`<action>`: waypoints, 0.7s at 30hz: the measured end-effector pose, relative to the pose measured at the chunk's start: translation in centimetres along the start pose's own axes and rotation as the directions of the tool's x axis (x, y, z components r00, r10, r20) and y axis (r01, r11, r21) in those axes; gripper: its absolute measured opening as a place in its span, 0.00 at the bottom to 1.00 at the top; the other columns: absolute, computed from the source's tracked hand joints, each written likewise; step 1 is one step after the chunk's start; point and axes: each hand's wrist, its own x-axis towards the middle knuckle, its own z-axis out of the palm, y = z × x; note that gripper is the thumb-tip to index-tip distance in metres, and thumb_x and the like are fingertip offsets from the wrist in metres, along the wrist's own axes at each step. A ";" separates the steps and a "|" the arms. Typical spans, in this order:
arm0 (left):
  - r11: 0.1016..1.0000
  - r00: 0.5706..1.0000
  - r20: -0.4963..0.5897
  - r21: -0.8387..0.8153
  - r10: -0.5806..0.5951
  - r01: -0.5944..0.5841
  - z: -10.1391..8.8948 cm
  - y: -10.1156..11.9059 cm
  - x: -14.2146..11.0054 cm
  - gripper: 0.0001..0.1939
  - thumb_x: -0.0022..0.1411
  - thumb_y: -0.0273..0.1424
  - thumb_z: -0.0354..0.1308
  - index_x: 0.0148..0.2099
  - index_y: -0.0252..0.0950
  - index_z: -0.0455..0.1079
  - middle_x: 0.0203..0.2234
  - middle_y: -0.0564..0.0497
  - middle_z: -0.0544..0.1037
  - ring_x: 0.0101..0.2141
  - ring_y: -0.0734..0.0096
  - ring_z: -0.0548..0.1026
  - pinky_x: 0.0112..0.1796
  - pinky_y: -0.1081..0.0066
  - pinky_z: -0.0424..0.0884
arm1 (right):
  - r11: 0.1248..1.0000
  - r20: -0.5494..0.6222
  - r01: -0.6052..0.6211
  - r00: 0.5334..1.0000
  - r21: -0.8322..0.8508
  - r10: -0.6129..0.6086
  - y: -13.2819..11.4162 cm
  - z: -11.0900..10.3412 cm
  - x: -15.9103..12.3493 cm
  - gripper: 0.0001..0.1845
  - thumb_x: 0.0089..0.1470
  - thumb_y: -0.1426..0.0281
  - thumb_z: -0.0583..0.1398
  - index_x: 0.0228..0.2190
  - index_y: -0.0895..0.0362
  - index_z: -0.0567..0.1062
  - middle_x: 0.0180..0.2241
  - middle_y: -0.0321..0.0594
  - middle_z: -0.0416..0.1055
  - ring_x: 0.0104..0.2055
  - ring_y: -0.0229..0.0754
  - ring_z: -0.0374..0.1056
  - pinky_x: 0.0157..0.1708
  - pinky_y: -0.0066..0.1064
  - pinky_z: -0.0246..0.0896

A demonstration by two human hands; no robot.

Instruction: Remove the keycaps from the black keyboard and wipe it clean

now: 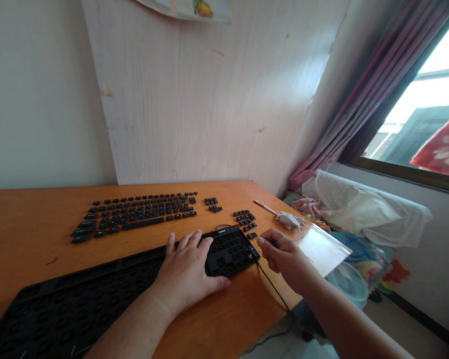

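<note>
My left hand [185, 271] lies flat, fingers stretched out, on a black keyboard frame [78, 304] with its keycaps taken off. The frame runs from the lower left to the desk's right side. My right hand [282, 254] hovers beside the frame's right end with fingers curled in a pinch on a small black keycap [274, 243]. Several loose black keycaps [134, 212] lie on the orange desk [30, 224] behind the frame, laid out in keyboard order. A number-pad group [245, 219] and one single keycap [252, 236] lie near my right hand.
A white stick [265, 207] and a crumpled white cloth [290, 219] lie near the desk's right edge. The keyboard cable [275, 289] hangs over the front edge. A wooden panel [209, 99] leans on the wall. Bedding, a curtain and a window are at the right.
</note>
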 end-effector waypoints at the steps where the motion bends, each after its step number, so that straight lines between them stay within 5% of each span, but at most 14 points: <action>1: 1.000 1.000 0.000 -0.001 0.005 -0.005 0.0 0.0 0.0 0.51 0.44 0.63 0.57 0.63 0.37 0.63 0.65 0.34 0.59 0.64 0.38 0.54 0.61 0.36 0.33 | 0.999 0.022 -0.001 1.000 0.043 0.000 0.1 -0.2 -0.1 0.19 0.51 0.55 0.65 0.32 0.56 0.68 0.21 0.27 0.60 0.18 0.28 0.51 0.16 0.22 0.45; 7: 1.000 1.000 -0.016 -0.002 0.009 -0.009 0.3 0.0 0.0 0.50 0.45 0.64 0.57 0.63 0.38 0.63 0.65 0.33 0.59 0.64 0.39 0.54 0.61 0.36 0.31 | 0.997 0.046 -0.008 0.999 0.080 0.005 -0.3 -0.6 -0.6 0.20 0.49 0.57 0.67 0.36 0.58 0.70 0.25 0.33 0.68 0.22 0.32 0.64 0.23 0.26 0.62; 14: 1.000 1.000 -0.022 0.007 0.009 -0.009 0.6 0.0 0.0 0.51 0.44 0.64 0.56 0.63 0.38 0.63 0.65 0.33 0.59 0.64 0.39 0.53 0.60 0.35 0.32 | 0.963 -0.071 0.068 0.993 -0.262 -0.090 0.2 0.0 -0.4 0.21 0.53 0.50 0.61 0.30 0.56 0.67 0.21 0.31 0.69 0.17 0.33 0.63 0.17 0.25 0.58; 21: 1.000 0.999 -0.032 -0.017 0.009 -0.009 0.4 0.2 0.1 0.50 0.43 0.64 0.58 0.61 0.37 0.65 0.64 0.33 0.60 0.64 0.37 0.54 0.61 0.36 0.32 | 0.904 -0.052 0.059 0.995 -0.424 -0.089 0.0 0.2 -0.4 0.17 0.56 0.53 0.58 0.31 0.54 0.65 0.19 0.29 0.66 0.17 0.35 0.63 0.15 0.26 0.56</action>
